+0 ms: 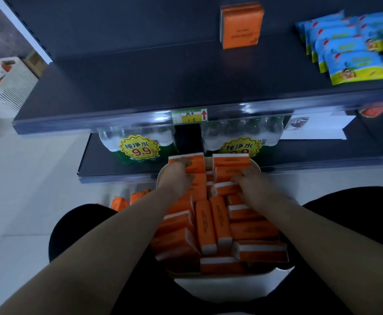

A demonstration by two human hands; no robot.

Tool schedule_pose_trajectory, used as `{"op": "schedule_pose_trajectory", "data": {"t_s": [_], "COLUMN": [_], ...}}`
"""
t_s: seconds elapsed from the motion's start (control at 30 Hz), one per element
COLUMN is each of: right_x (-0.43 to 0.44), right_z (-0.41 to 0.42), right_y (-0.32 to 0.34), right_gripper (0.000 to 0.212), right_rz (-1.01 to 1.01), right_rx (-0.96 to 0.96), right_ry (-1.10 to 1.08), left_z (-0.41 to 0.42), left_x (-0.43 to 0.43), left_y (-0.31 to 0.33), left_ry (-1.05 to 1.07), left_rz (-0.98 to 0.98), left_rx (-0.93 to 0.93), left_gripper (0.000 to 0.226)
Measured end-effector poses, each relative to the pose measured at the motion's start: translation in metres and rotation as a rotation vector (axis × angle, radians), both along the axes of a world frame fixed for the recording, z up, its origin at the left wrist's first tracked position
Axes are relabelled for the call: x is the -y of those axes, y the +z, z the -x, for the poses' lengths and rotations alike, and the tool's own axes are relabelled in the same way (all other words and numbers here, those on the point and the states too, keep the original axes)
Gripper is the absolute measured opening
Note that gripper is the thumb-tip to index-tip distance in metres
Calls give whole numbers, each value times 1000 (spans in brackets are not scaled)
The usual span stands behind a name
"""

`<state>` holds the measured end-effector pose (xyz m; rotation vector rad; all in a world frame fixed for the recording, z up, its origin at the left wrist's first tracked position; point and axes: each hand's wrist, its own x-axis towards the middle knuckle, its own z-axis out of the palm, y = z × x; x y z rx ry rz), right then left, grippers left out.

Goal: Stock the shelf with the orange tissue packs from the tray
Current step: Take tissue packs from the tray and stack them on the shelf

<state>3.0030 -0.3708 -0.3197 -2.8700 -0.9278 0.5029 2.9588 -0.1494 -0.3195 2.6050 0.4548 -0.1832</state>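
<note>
grabbing packs from the tray
left hand [178, 176] and right hand [250, 180] each curl fingers round packs [217, 221] at the tray's [208, 275] far end; one pack [241, 28] stands on the shelf [140, 76]. next, probably: lift both clear, stand them beside it.
</note>
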Motion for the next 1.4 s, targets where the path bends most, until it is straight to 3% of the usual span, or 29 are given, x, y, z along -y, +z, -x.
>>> {"op": "schedule_pose_trajectory", "data": {"t_s": [0.43,0.67,0.87,1.0,1.13,1.2,1.4], "right_x": [-1,6,11,14,13,11,5], "right_z": [-6,-22,-32,-33,-33,-33,-33], "right_y": [0,14,22,21,18,17,20], "right_gripper": [37,34,62,54,36,39,48], "right_rz": [-86,-509,-544,-573,-622,-609,-576], "right_rx": [140,-142,-243,-259,-265,-261,-175], "right_ry": [23,-215,-366,-435,-438,-430,-421], "left_z": [-4,-23,-40,-46,-46,-44,-30], "left_x": [-13,-16,-20,-19,-20,-20,-18], "left_y": [-2,-8,-21,-29,-33,-33,-21], "left_ry": [82,125,221,213,200,148,60], "left_rz": [30,-54,-43,-67,-106,-90,114], "left_rx": [9,-24,-195,-242,-178,-144,15], "left_gripper": [38,48,61,61,43,31,26]}}
